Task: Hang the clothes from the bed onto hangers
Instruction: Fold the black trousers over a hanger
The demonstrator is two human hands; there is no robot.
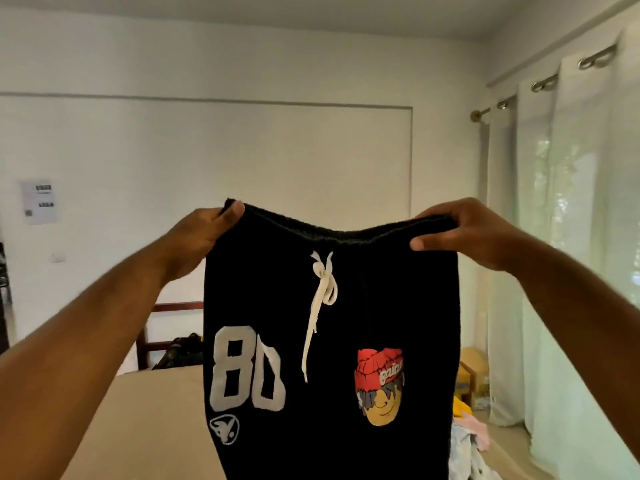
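Observation:
I hold up a pair of black shorts [332, 341] in front of me by the waistband. They carry a white "80", a white drawstring and a red-capped cartoon head print. My left hand [204, 233] pinches the waistband's left corner, thumb on the front. My right hand [464, 233] grips the right end, fingers over the top edge and thumb on the front. The shorts hang straight down and their lower part runs out of view. No hanger is in sight.
The bed [156, 420] with a beige sheet lies below the shorts. More clothes [467, 441] are heaped at its right. A dark wooden chair [166, 327] with a dark bag stands behind the bed. Sheer curtains [561, 254] cover the window on the right.

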